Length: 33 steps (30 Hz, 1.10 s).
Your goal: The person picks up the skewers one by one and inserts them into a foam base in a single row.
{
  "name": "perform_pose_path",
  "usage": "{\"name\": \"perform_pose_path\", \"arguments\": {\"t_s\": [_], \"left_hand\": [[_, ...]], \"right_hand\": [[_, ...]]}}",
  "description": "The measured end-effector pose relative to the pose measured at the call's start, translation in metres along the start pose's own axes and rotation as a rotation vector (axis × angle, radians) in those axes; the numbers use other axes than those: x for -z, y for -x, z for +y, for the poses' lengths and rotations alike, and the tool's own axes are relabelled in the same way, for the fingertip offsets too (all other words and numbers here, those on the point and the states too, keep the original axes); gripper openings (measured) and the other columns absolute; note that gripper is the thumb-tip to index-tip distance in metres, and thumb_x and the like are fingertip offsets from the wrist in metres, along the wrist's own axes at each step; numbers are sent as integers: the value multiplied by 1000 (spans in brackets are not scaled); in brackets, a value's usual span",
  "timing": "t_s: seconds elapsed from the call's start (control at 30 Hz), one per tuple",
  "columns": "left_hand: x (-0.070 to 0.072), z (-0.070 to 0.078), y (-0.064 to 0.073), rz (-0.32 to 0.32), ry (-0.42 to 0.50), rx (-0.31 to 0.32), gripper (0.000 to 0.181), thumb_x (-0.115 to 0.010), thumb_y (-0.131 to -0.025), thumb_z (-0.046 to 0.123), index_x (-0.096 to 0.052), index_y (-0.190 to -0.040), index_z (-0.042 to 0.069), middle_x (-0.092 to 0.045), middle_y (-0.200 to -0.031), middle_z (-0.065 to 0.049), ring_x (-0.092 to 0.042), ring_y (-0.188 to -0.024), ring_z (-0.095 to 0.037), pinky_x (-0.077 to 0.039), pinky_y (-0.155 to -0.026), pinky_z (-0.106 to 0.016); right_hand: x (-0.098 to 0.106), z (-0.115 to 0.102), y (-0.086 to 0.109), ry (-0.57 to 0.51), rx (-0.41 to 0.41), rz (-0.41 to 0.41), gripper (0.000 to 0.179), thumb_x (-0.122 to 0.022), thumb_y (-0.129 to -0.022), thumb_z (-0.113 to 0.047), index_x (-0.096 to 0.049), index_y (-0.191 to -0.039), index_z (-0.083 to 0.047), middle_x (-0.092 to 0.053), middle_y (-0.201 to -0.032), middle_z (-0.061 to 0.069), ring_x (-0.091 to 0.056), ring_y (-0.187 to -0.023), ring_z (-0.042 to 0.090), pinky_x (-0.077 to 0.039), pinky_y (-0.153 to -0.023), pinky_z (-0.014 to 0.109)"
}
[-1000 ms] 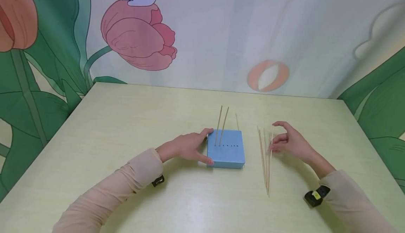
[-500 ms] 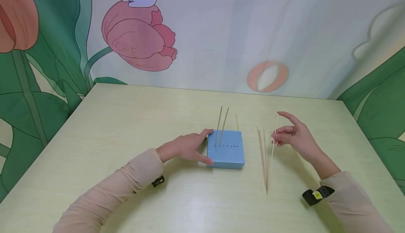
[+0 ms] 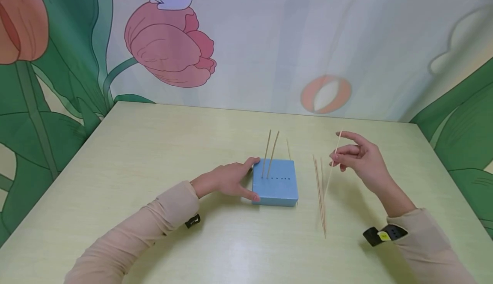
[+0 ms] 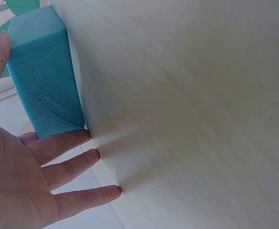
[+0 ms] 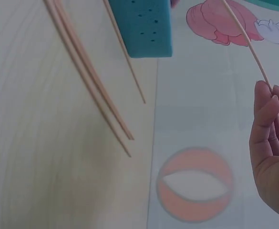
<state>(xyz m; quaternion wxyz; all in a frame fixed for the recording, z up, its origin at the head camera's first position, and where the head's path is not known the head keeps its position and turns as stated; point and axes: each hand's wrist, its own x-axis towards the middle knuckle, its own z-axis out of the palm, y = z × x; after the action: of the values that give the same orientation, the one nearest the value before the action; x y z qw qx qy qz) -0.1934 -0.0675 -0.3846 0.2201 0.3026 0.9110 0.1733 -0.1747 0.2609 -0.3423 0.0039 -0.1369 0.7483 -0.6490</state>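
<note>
Thumb and forefinger of the left hand spread wide and hold the blue block at its nine o'clock end, thumb on the near corner, forefinger at the far one; the other fingers lie extended, their tips on the tabletop. At the block's two to three o'clock, the right hand pinches a thin stick between thumb and fingers, forefinger raised beside its top end. The stick slants, its lower end toward seven o'clock; whether that end touches anything is hard to tell.

Between the right hand and the block, at the block's three to four o'clock, lie loose sticks, meeting near six and fanning toward twelve. Two upright sticks stand in the block's leftmost holes, leaning toward one; the row of bare holes runs from them toward three. Another stick shows beyond the block's far edge at one o'clock, partly hidden by the block.

Black wristbands sit by beige sleeves. Past the tabletop's twelve o'clock edge hangs a printed backdrop, a pink tulip toward eleven, an orange ring toward one.
</note>
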Motion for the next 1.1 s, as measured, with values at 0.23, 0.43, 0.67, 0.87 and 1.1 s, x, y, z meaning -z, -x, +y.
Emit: {"name": "perform_pose_path", "arguments": {"t_s": [0.23,0.43,0.67,0.87,1.1], "left_hand": [[1,0,0,-6,-9,5,105,-65,-70,63,-9,-145,17,-44,-135,-11,-47,-118,-23,-43,-80,-37],[1,0,1,-8,-7,7,104,-65,-70,63,-9,-145,17,-45,-134,-12,-47,-117,-23,-43,-80,-37],[1,1,1,-9,-17,8,105,-65,-70,62,-9,-145,16,-45,-134,-12,-47,-117,-24,-43,-79,-37],[2,2,1,-9,-13,4,104,-65,-71,61,-9,-145,15,-46,-133,-13,-47,-117,-24,-43,-80,-37],[1,2,1,-5,-14,7,104,-65,-71,62,-9,-145,16,-46,-132,-13,-48,-116,-24,-43,-79,-36]], "right_hand": [[-11,-9,-2,-38,52,15,34,-63,-82,5,-58,-112,-9,-67,-79,1,-64,-65,13,-48,-53,22],[-22,-17,-6,-46,114,26,31,-62,-82,7,-60,-109,-6,-67,-79,1,-65,-66,14,-48,-54,23],[-32,-30,-10,-35,152,47,27,-63,-82,6,-61,-107,-5,-67,-79,1,-64,-66,14,-48,-56,22],[-40,-38,-16,-38,180,62,22,-62,-82,6,-63,-101,-5,-67,-78,1,-65,-67,15,-49,-56,23],[-52,-47,-23,-33,250,90,14,-62,-81,8,-64,-92,0,-67,-77,4,-64,-67,17,-49,-59,25]]}}
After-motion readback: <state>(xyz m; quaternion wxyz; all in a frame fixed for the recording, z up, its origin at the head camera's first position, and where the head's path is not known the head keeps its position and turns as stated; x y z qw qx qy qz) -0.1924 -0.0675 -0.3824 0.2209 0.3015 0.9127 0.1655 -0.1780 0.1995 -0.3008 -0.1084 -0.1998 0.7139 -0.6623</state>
